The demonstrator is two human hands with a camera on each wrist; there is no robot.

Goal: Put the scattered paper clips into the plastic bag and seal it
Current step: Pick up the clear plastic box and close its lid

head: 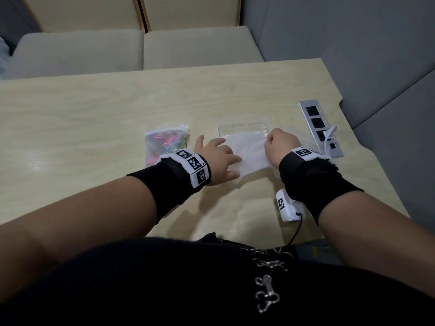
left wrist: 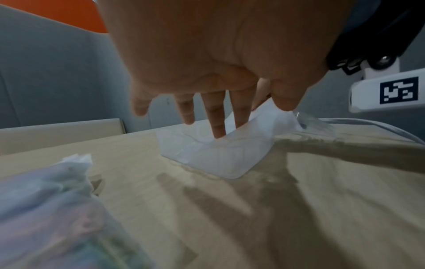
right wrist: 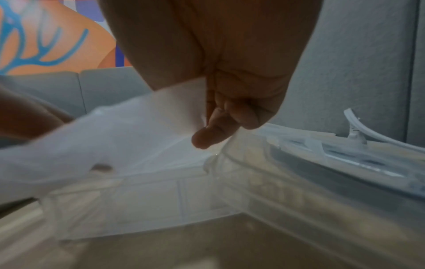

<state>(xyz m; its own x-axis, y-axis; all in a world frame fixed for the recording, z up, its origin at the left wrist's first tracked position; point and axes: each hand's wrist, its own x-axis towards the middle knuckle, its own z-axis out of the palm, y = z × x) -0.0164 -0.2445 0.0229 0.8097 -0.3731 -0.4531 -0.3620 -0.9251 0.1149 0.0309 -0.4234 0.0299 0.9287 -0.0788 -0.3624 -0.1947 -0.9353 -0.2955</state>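
A small clear bag holding colourful paper clips lies on the table left of my hands; in the left wrist view this clip bag is a blur at the lower left. Between my hands is a whitish translucent plastic bag. My left hand lies with straight, spread fingers touching the whitish bag. My right hand is curled and pinches the bag's right edge, lifting it; its fingertips grip the whitish bag. I see no loose clips.
A shallow clear plastic tray sits just behind the whitish bag, with its rim close under my right hand. A silver socket panel with a white plugged cable is set in the table at right. Beige seats stand beyond the far edge.
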